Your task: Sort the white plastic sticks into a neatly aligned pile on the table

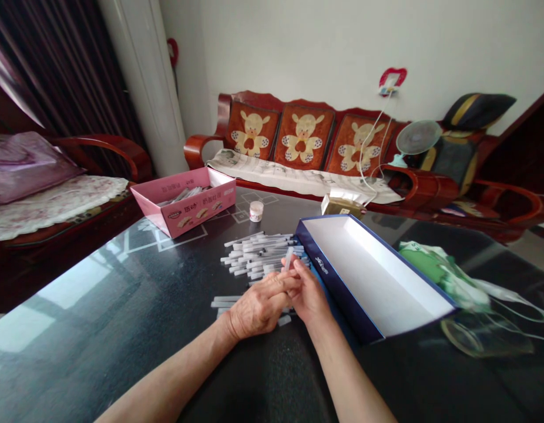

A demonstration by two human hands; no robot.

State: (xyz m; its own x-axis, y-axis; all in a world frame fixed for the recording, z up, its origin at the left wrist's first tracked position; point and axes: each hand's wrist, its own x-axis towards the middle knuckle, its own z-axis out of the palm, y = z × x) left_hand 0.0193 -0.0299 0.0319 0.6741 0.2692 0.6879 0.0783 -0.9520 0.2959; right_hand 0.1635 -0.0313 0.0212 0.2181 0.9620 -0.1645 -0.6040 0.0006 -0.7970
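Well, the right hand's fingers (298, 271) are closing narrowly on a translucent tube (289, 257), pinching it near its lower end, and its long axis is standing nearly upright, leaning slightly toward the upper right of the frame. The left hand's fingers (286, 286) are reaching across to meet that same lower end, though I cannot tell whether they are gripping the tube or only touching it. The right hand (309, 292) is sitting directly under the tube and is the nearer of the two, while the left hand (261, 306) is curling in just beside it at the center of the frame. Behind both hands, a loose pile of white tubes (254, 255) is lying on the dark glass table (122, 282), most of them pointing roughly left to right, with a few strays poking out under the left hand. Just to the right, a blue-rimmed box lid (369, 276), white inside, is lying open side up. Farther out, a small white jar (256, 211) is standing beyond the pile, a pink carton (197, 212) is sitting toward the upper left of the table, and a green-and-white bag (443, 273) is lying at the right.
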